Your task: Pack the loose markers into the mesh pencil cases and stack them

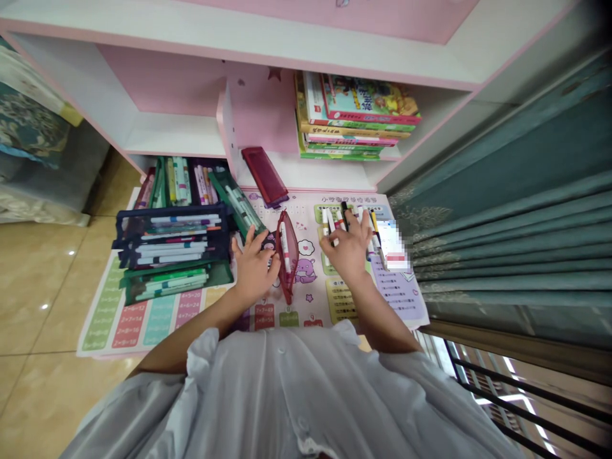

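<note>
The left hand (pixel 253 271), fingers apart, is beside the nearer red pouch (pixel 293 255), which holds a marker (pixel 285 245). The right hand (pixel 350 252) is over loose markers (pixel 326 220) at right; its grip is unclear.

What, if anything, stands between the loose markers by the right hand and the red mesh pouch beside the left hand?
Nothing visible: just the printed mat lies between the loose markers and the red mesh pouch.

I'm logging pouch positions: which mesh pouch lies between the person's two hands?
The dark red pouch with one white marker visible inside, between the left hand and right hand. The other pouches lie farther left or back toward the shelf.
</note>
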